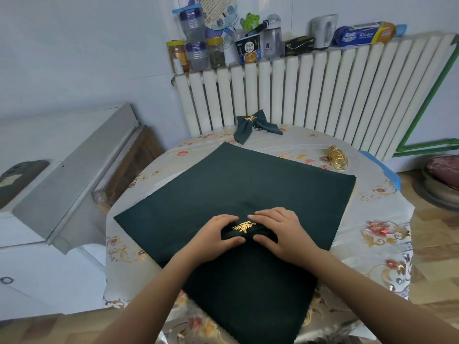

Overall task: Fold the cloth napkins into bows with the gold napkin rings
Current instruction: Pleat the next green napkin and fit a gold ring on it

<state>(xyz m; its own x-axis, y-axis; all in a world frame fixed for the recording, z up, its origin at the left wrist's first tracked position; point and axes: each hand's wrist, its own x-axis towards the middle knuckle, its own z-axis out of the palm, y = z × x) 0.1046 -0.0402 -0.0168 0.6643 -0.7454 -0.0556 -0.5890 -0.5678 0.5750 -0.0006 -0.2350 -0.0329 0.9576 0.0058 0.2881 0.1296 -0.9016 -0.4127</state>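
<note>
- Both hands are down at the near middle of the round counter, which wears a shiny floral cover.
- The left hand curls round the left end of a bunched dark green napkin, thumb tucked along its near side, fingers arched over the top.
- The right hand mirrors it on the right end: fingers draped over the bundle, thumb pressed against the front edge.
- Between the two hands sits a gold leaf-shaped napkin ring, wrapped round the middle of that bundle and facing up.
- The bundle rests on top of a flat napkin of the same dark green, spread out like a diamond across the counter, zigzag-cut edges showing along its left side.
- At the far edge of the counter lies a finished bow, green cloth pinched by its own gold leaf ring, tails hanging toward the left.
- Off to the far right, well apart from the hands, a heap of spare gold rings lies on the counter just beyond the flat napkin's corner.
- Behind it all stands a white radiator, its top crowded with jars, bottles, a cup and a green frog figure.
</note>
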